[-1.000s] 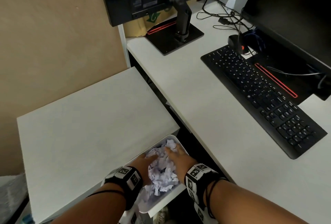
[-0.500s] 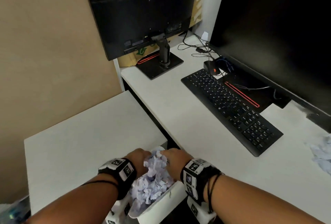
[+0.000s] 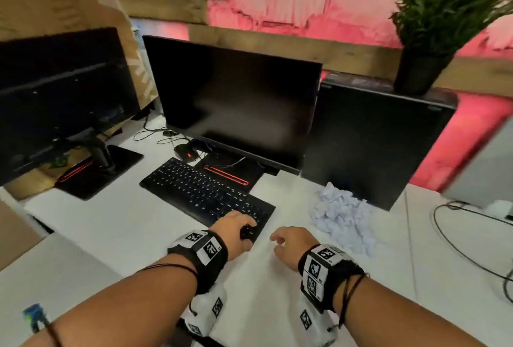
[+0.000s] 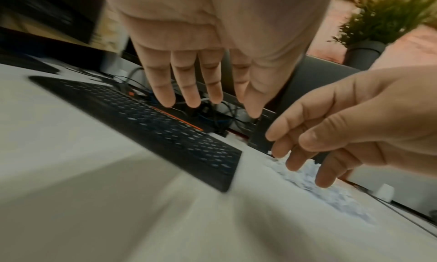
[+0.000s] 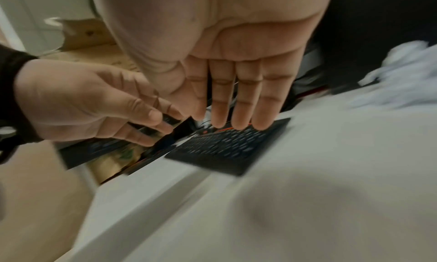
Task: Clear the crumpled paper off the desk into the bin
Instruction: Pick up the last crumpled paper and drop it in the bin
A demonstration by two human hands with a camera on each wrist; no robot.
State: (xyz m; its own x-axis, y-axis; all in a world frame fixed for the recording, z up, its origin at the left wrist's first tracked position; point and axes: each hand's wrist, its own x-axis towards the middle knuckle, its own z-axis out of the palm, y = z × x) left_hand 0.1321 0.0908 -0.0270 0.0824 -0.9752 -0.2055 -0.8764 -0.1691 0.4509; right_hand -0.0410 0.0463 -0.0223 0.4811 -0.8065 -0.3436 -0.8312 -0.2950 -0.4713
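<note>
A heap of crumpled white paper lies on the white desk, right of the keyboard and in front of a black computer case. It also shows blurred as a paper heap in the left wrist view and as a paper heap at the right edge of the right wrist view. My left hand hovers over the keyboard's near right corner, fingers straight and empty. My right hand hovers just left of the heap, fingers relaxed, holding nothing. The bin is out of view.
A black keyboard lies in front of a dark monitor. A second monitor stands at the left. The black computer case carries a potted plant. Cables loop at the right.
Both hands have left the paper-filled bin and come up over the desk, empty, toward the paper heap. My head has turned right, so the bin dropped out of view.
</note>
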